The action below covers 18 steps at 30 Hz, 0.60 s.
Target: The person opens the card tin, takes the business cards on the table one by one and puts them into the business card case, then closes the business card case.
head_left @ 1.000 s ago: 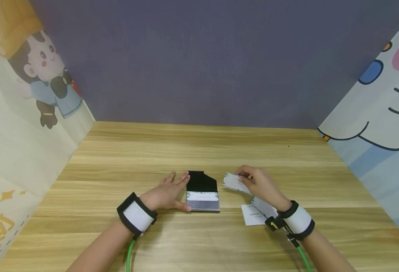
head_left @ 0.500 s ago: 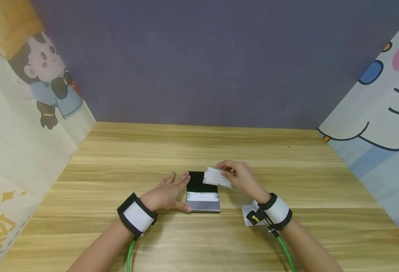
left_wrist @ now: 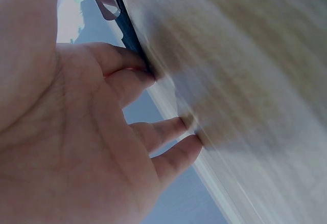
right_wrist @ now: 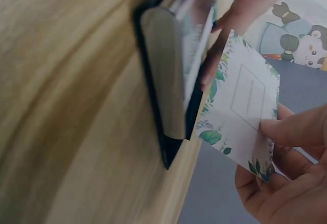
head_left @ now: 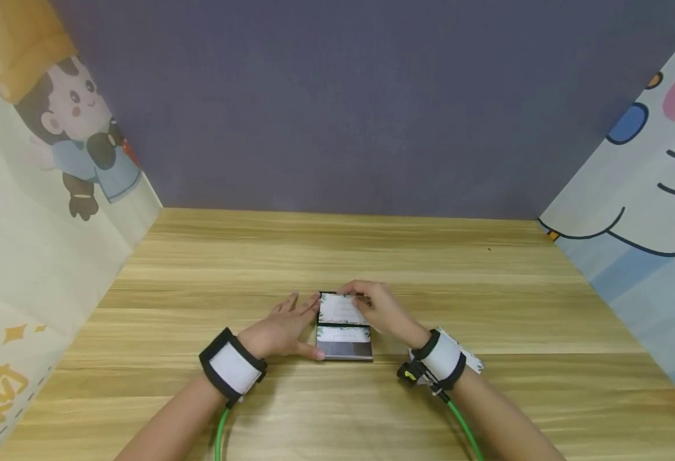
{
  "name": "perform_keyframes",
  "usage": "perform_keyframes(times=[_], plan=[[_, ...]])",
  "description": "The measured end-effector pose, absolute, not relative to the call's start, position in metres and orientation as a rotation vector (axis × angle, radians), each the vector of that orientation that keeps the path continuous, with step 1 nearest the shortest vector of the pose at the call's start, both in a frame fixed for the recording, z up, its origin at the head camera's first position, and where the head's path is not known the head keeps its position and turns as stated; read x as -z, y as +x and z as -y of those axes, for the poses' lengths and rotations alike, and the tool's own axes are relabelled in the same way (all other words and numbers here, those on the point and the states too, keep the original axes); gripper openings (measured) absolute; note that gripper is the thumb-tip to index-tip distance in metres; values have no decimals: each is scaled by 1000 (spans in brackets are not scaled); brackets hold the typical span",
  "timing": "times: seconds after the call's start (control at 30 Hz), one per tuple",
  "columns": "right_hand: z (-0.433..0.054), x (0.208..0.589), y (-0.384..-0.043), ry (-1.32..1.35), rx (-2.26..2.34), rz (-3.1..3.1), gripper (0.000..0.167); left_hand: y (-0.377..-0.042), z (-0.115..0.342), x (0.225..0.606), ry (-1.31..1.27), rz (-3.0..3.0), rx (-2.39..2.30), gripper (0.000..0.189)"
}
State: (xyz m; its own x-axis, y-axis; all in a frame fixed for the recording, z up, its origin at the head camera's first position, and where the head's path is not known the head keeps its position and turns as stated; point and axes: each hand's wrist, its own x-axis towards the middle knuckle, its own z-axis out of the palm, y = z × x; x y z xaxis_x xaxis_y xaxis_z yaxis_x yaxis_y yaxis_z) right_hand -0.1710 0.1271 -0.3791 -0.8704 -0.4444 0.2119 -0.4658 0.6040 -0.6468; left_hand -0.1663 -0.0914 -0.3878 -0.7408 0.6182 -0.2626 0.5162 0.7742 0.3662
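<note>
A business card case (head_left: 344,350) lies opened on the table, its black flap folded back and its silver pocket holding leaf-printed cards. My left hand (head_left: 282,330) rests at the case's left edge, fingers spread, with fingertips on the flap's side and thumb at the lower corner. My right hand (head_left: 384,312) pinches a white business card (head_left: 337,308) by its right end. Over the black flap, that card covers most of it from above. In the right wrist view, the card (right_wrist: 245,88) is tilted and stands away from the pocket, its leafy border and boxed print showing.
More white cards (head_left: 471,360) lie on the wooden table (head_left: 245,256) to the right, partly hidden beneath the right wrist strap (head_left: 444,358). A dark panel (head_left: 337,109) rises behind the table, and printed cartoon walls flank it. Green cables (head_left: 465,426) trail from both wrists.
My right hand has carried the card leftward from beside the case to over its black flap. My left hand has stayed in place at the case.
</note>
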Motion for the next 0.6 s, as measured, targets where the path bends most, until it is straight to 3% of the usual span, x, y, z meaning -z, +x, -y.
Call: perform_keyframes(times=[0.6], plan=[[-125, 388, -173, 777, -1119, 2831, 29, -166, 91, 389, 864, -2597, -401, 99]])
